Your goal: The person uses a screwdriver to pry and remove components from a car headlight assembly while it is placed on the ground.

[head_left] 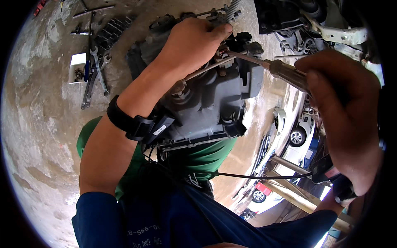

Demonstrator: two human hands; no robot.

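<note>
We note right hand (pixel 345 91) clasping slim-shafted screwdriver (pixel 287 73), left hand (pixel 191 44), grip unclear, over moulded housing (pixel 202 111), white-lettered shirt (pixel 165 219) below fingers.

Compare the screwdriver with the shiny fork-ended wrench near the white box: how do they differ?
The screwdriver is gripped in the right hand; the wrench lies among tools on the floor.
The screwdriver has a thick brownish handle; the wrench is bare silver metal.
The screwdriver points leftward across the picture; the wrench lies nearly lengthwise, its forked end uppermost.
Both are long, slim hand tools.
</note>
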